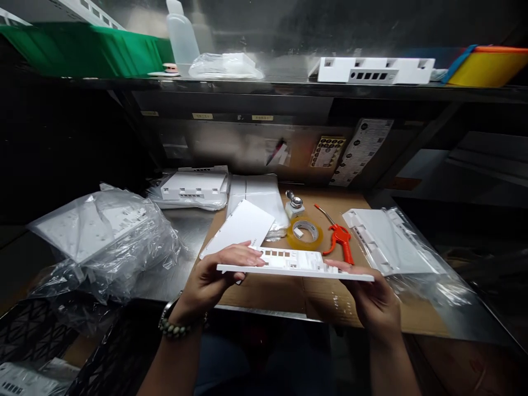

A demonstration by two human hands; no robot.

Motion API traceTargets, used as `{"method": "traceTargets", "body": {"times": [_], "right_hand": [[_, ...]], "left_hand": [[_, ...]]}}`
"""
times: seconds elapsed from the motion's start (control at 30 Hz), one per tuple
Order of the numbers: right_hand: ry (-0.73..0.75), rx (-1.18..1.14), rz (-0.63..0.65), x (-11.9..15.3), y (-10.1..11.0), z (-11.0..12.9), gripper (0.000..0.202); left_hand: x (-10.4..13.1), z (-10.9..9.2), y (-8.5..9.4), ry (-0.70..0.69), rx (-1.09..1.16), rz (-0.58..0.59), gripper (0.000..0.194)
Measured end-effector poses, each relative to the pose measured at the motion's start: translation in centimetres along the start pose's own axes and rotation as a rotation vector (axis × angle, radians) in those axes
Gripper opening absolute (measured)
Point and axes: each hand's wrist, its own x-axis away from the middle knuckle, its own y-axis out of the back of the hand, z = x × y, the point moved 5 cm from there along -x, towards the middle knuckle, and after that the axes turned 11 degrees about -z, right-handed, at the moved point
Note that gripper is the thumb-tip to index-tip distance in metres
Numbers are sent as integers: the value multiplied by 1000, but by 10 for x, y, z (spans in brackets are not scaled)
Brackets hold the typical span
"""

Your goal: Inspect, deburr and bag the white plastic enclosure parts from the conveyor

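With grip closed in left hand (214, 275) and right hand (378, 302), pinching white panel (297, 265) by opposite ends. Held near front edge of table (198, 223), long axis running hand to hand.

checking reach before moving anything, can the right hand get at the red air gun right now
Probably not quite: the right hand is gripping the white panel, though the red air gun lies uncovered just beyond.

metal shelf (280, 86) above cardboard-covered workbench (284, 294); rear panel (231, 137) metallic, unevenly lit; left side dark, perhaps open.
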Motion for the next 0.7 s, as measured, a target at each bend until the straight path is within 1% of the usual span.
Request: {"method": "traceTargets", "body": {"times": [0.03, 0.07, 0.1, 0.13, 0.17, 0.2, 0.23, 0.27, 0.3, 0.33, 0.37, 0.4, 0.43, 0.47, 0.53, 0.6, 0.63, 0.7], "right_hand": [[27, -9, 2, 0, 0, 1, 26], [63, -10, 1, 0, -1, 3, 27], [108, -6, 7, 0, -3, 6, 26], [158, -1, 25, 0, -6, 11, 25], [208, 5, 60, -1, -11, 16, 23], [254, 14, 104, -2, -17, 21, 23], [290, 25, 154, -3, -23, 25, 24], [319, 37, 205, -6, -31, 28, 24], [338, 58, 256, -10, -38, 30, 24], [345, 88, 307, -16, -45, 30, 24], [348, 118, 358, -22, -51, 28, 24], [348, 154, 411, -30, -57, 25, 25], [342, 209, 459, -39, -62, 20, 26], [317, 315, 489, -51, -66, 12, 27], [215, 633, 479, -77, -70, -11, 30], [70, 961, 423, -102, -71, -37, 31], [3, 1079, 399, -112, -72, -49, 28], [-94, 1209, 385, -125, -79, -71, 19]], "left_hand": [[0, 2, 2, 1, 6, -21, 21], [0, 5, 7, 14, 47, -99, 34], [0, 9, 15, 56, 124, -225, 45], [3, 16, 24, 144, 234, -368, 54], [7, 26, 32, 282, 361, -487, 59], [14, 37, 36, 454, 481, -552, 59], [21, 48, 38, 640, 576, -550, 58], [28, 56, 39, 818, 642, -496, 59], [34, 62, 40, 951, 687, -460, 61], [39, 66, 44, 1035, 719, -450, 66], [42, 69, 48, 1076, 737, -484, 72], [42, 72, 54, 1085, 747, -548, 76], [42, 73, 58, 1077, 754, -615, 78], [40, 74, 61, 1061, 764, -669, 79], [34, 76, 65, 1027, 800, -731, 77], [26, 78, 68, 989, 846, -737, 75], [22, 79, 70, 963, 864, -729, 74], [15, 78, 74, 899, 883, -720, 73]]}}
